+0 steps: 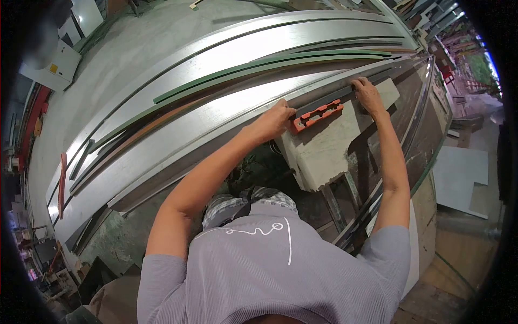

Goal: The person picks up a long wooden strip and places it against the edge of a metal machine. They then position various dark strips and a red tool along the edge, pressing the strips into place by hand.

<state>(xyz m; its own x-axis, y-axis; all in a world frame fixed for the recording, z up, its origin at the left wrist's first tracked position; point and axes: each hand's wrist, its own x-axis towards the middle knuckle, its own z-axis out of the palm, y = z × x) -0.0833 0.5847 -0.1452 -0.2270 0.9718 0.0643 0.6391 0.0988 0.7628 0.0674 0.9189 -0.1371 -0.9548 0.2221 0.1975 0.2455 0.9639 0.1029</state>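
A dark grey strip [326, 101] lies lengthwise along the near side of a long metal profile, with both my hands on it. My left hand [276, 120] is closed, its fingers pinching the strip's left end. Farther right, my right hand [369, 96] grips the same strip from above with bent fingers. Just below the strip, between my hands, an orange-red notched tool [318, 115] rests on a pale, worn block [324, 154].
Long shiny metal sheets [216, 62] spread across the bench beyond my hands. Green strips [253, 63] and a brown strip [156, 123] lie on them. A red-orange handle [62, 175] is at the far left. White sheet offcuts [461, 175] lie at the right.
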